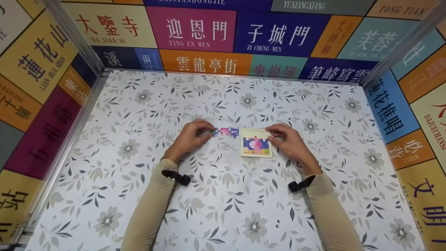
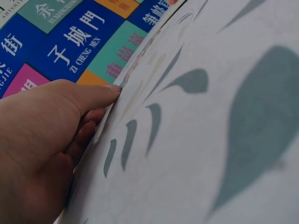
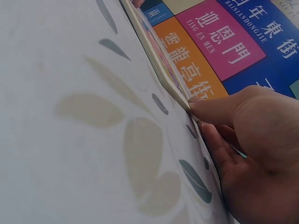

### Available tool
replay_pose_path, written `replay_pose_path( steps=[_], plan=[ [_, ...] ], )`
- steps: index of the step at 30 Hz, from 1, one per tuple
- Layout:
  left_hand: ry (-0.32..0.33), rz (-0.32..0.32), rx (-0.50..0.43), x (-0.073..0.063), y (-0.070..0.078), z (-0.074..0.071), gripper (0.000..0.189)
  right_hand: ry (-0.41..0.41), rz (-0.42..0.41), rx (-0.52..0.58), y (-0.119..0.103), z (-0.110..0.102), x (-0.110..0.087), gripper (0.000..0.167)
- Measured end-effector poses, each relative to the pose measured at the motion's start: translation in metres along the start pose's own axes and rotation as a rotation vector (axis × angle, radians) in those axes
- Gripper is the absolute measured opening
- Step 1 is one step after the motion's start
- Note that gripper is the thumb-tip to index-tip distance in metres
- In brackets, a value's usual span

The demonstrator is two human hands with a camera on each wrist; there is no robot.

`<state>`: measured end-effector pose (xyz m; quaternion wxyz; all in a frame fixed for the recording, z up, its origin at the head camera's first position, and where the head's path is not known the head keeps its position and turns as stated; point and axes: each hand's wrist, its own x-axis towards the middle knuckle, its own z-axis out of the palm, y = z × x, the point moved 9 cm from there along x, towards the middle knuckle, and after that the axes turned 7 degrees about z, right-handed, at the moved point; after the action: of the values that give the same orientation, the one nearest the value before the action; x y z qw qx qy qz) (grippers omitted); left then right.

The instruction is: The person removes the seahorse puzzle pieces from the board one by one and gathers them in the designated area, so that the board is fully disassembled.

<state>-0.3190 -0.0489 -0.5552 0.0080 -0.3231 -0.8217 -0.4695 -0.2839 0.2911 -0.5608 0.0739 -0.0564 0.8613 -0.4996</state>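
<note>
In the head view, a strip of joined jigsaw pieces (image 1: 226, 132), blue with a pink figure in the middle, lies on the tabletop. My left hand (image 1: 191, 136) pinches its left end between thumb and fingers. Just right of the strip is a square, cream-rimmed puzzle tray (image 1: 256, 156). Joined pieces (image 1: 256, 144) with a pink and white picture fill its lower part; the bare board shows above them. My right hand (image 1: 290, 140) holds the tray's right side near the upper corner. In the right wrist view, the thumb (image 3: 212, 109) meets the tray's edge (image 3: 175, 93).
A white tablecloth (image 1: 223, 202) with grey flowers and leaves covers the table. Panels with large Chinese lettering (image 1: 197, 29) stand along the back and both sides. A dark camera strap (image 1: 176, 176) circles the left wrist, another (image 1: 301, 183) the right.
</note>
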Motion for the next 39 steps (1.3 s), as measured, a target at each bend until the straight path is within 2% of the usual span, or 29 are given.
replay_pose_path(
  steps=[4, 9, 13, 16, 19, 27, 34, 39],
  plan=[
    [0.017, 0.003, -0.036, 0.000, 0.000, -0.001, 0.021, 0.002, 0.009, -0.007, 0.001, 0.000, 0.000, 0.034],
    [0.072, -0.018, -0.091, 0.001, 0.001, -0.005, 0.018, 0.009, 0.009, -0.009, 0.001, 0.000, 0.000, 0.033],
    [0.110, -0.007, -0.047, 0.004, 0.008, -0.006, 0.016, 0.012, 0.004, -0.013, 0.001, 0.001, 0.001, 0.032],
    [0.109, 0.025, -0.008, 0.009, 0.019, 0.000, 0.016, 0.014, 0.000, -0.005, 0.000, 0.001, 0.001, 0.032],
    [0.069, 0.054, 0.004, 0.014, 0.031, 0.014, 0.019, 0.017, 0.004, 0.006, 0.000, 0.001, 0.001, 0.032],
    [-0.105, 0.096, -0.010, 0.027, 0.063, 0.063, 0.026, 0.022, 0.007, 0.011, 0.001, -0.001, 0.000, 0.031],
    [-0.180, 0.152, 0.004, 0.036, 0.081, 0.095, 0.028, 0.021, 0.010, -0.003, 0.002, 0.000, -0.001, 0.032],
    [-0.208, 0.187, 0.074, 0.044, 0.095, 0.116, 0.028, 0.029, -0.011, 0.005, 0.000, 0.000, 0.000, 0.033]
  ],
)
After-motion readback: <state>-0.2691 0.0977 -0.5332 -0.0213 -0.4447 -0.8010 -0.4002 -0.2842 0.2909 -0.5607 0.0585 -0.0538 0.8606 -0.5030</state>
